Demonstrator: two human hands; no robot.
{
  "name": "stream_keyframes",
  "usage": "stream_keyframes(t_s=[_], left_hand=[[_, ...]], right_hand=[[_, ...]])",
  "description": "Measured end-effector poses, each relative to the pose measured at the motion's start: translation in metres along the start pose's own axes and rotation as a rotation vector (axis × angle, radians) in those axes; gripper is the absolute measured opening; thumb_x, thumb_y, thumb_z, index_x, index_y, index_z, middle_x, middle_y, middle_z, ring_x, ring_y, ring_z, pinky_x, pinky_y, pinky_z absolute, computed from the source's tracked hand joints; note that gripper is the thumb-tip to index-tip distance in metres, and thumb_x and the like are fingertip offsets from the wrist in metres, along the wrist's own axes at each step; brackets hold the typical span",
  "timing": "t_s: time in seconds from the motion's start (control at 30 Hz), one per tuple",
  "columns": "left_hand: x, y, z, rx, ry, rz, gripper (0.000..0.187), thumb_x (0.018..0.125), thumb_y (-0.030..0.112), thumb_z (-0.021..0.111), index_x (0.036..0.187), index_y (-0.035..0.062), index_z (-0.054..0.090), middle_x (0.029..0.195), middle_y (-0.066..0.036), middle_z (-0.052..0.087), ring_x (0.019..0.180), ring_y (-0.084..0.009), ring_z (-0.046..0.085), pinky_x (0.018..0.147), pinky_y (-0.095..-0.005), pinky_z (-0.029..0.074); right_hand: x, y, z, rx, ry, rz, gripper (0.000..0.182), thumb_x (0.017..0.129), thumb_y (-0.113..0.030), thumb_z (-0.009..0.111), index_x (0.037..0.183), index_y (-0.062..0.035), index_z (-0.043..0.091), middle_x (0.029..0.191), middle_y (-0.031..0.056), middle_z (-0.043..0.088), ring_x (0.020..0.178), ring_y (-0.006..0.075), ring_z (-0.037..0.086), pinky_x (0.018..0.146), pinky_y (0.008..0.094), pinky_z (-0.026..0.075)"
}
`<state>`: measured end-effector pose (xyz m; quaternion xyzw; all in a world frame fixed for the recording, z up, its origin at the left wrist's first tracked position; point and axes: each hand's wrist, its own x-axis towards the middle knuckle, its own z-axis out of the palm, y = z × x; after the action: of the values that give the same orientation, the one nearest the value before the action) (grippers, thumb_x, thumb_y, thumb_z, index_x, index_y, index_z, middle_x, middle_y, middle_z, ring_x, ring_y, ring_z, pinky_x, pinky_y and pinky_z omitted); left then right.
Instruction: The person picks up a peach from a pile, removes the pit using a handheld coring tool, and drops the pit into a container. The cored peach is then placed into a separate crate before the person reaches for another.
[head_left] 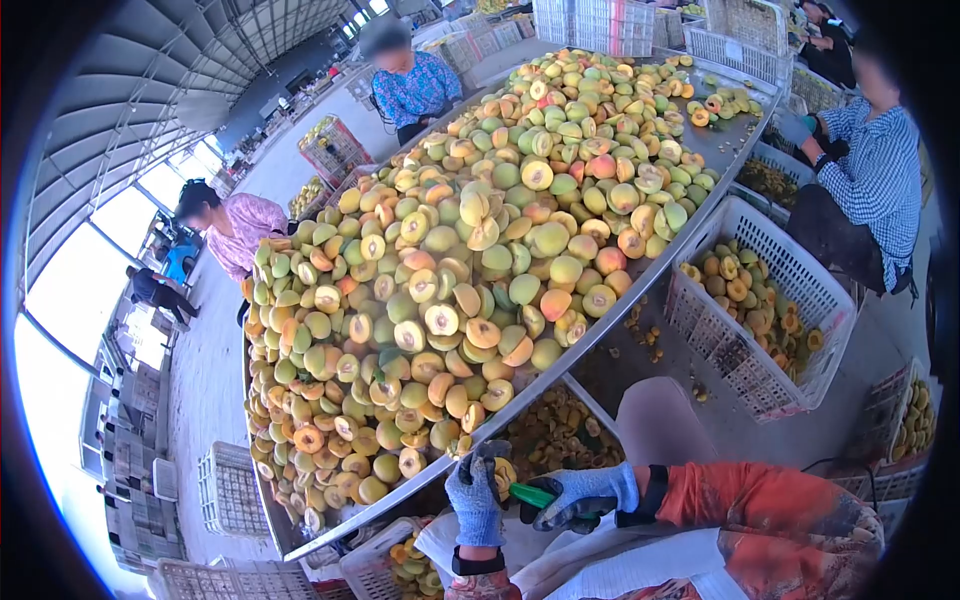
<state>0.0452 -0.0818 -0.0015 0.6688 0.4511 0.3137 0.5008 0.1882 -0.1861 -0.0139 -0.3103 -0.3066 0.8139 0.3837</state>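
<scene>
My left hand point(474, 497), in a blue-grey glove with dark fingertips, is closed at the table's near edge. A cut yellow peach half point(505, 475) shows at its fingers, partly hidden by them. Wrapped around a tool with a green handle point(532, 494) is my right hand point(582, 496), gloved alike. The tool's working end points toward the peach half and is too small to make out. Just beyond my hands, a large heap of peaches point(440, 320), many of them halved with pits showing, covers the metal table.
The table's metal rim point(590, 335) runs diagonally past my hands. Below it sits a bin of scraps point(560, 430). A white crate of peach halves point(765, 300) stands at the right, another crate point(370, 570) at the lower left. Several people sit or stand around the table.
</scene>
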Motion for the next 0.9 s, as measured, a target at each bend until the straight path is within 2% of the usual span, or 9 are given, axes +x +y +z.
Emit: stream_keyframes(t_s=[0.03, 0.2, 0.33, 0.4, 0.5, 0.6, 0.73, 0.87, 0.9], left_hand=[[0.0, 0.006, 0.001, -0.094, -0.036, -0.15, 0.023, 0.086, 0.013, 0.048, 0.091, -0.0024, 0.063, 0.078, -0.005, 0.062, 0.062, -0.0106, 0.055, 0.055, -0.0227, 0.045], [0.004, 0.014, 0.006, -0.288, -0.15, 0.005, 0.03, 0.085, 0.021, 0.049, 0.087, -0.0052, 0.063, 0.077, -0.011, 0.063, 0.06, -0.0161, 0.058, 0.055, -0.0253, 0.048], [0.002, 0.028, 0.007, -0.309, -0.173, -0.153, 0.03, 0.086, 0.026, 0.051, 0.087, -0.0022, 0.062, 0.077, -0.01, 0.062, 0.059, -0.0169, 0.058, 0.054, -0.0263, 0.048], [0.004, 0.023, 0.015, -0.699, -0.102, -0.307, 0.026, 0.086, 0.025, 0.052, 0.086, 0.0, 0.062, 0.075, -0.006, 0.061, 0.059, -0.0154, 0.057, 0.053, -0.0244, 0.047], [0.02, -0.006, 0.02, -0.62, -0.021, -0.239, 0.019, 0.086, 0.018, 0.054, 0.086, 0.0008, 0.061, 0.077, -0.003, 0.06, 0.065, -0.0108, 0.055, 0.058, -0.021, 0.045], [0.033, 0.002, 0.013, -0.272, 0.017, -0.057, 0.021, 0.084, 0.015, 0.054, 0.096, 0.0002, 0.061, 0.08, -0.003, 0.059, 0.07, -0.011, 0.055, 0.063, -0.0222, 0.047], [0.024, 0.023, -0.012, -0.877, -0.083, -0.334, 0.036, 0.084, 0.028, 0.051, 0.108, 0.0001, 0.052, 0.107, -0.015, 0.053, 0.084, -0.0282, 0.059, 0.073, -0.0427, 0.052], [0.019, 0.023, -0.007, -1.026, -0.094, -0.29, 0.037, 0.086, 0.029, 0.048, 0.112, 0.003, 0.05, 0.109, -0.015, 0.052, 0.094, -0.0294, 0.056, 0.074, -0.0422, 0.052], [0.016, 0.028, -0.003, -0.694, -0.042, -0.064, 0.036, 0.083, 0.019, 0.053, 0.112, -0.0022, 0.047, 0.108, -0.017, 0.053, 0.096, -0.0271, 0.056, 0.076, -0.0369, 0.051]], right_hand=[[-0.001, 0.0, -0.001, 0.024, -0.023, -0.007, 0.039, 0.072, -0.02, 0.07, 0.103, -0.0061, 0.05, 0.065, -0.0006, 0.048, 0.041, 0.0062, 0.042, 0.035, 0.0205, 0.033], [0.005, 0.02, -0.009, 0.03, -0.06, -0.12, 0.039, 0.076, -0.014, 0.062, 0.112, -0.0062, 0.049, 0.067, -0.0034, 0.047, 0.044, 0.0029, 0.04, 0.036, 0.0196, 0.031], [0.002, 0.008, -0.01, 0.137, -0.101, -0.137, 0.048, 0.071, -0.02, 0.07, 0.111, -0.0021, 0.051, 0.077, 0.0002, 0.056, 0.049, 0.0047, 0.047, 0.038, 0.0184, 0.035], [0.003, 0.009, -0.015, 0.134, -0.096, -0.213, 0.047, 0.071, -0.02, 0.071, 0.11, -0.0019, 0.051, 0.077, 0.0003, 0.056, 0.049, 0.0047, 0.047, 0.038, 0.0184, 0.035], [-0.005, 0.0, -0.016, 0.203, -0.228, -0.189, 0.047, 0.08, -0.018, 0.06, 0.121, -0.0025, 0.044, 0.089, -0.0008, 0.054, 0.07, 0.0024, 0.049, 0.056, 0.0177, 0.04], [-0.018, -0.034, 0.004, -0.092, 0.3, -0.194, 0.041, 0.085, -0.024, 0.055, 0.117, 0.0012, 0.047, 0.099, 0.0023, 0.058, 0.082, 0.0123, 0.054, 0.07, 0.0271, 0.044], [0.006, 0.019, -0.045, -0.588, 0.653, -0.588, 0.039, 0.084, -0.027, 0.054, 0.11, 0.0011, 0.049, 0.101, 0.022, 0.056, 0.09, 0.0357, 0.056, 0.074, 0.038, 0.045], [-0.002, -0.02, 0.005, -1.073, 0.742, -0.461, 0.04, 0.075, -0.022, 0.063, 0.106, -0.0025, 0.048, 0.097, 0.0173, 0.056, 0.086, 0.0315, 0.058, 0.071, 0.0387, 0.046], [0.002, -0.021, 0.01, -1.222, 0.805, -0.429, 0.042, 0.071, -0.02, 0.067, 0.105, -0.0049, 0.047, 0.097, 0.0157, 0.054, 0.086, 0.0293, 0.058, 0.072, 0.0382, 0.046]])
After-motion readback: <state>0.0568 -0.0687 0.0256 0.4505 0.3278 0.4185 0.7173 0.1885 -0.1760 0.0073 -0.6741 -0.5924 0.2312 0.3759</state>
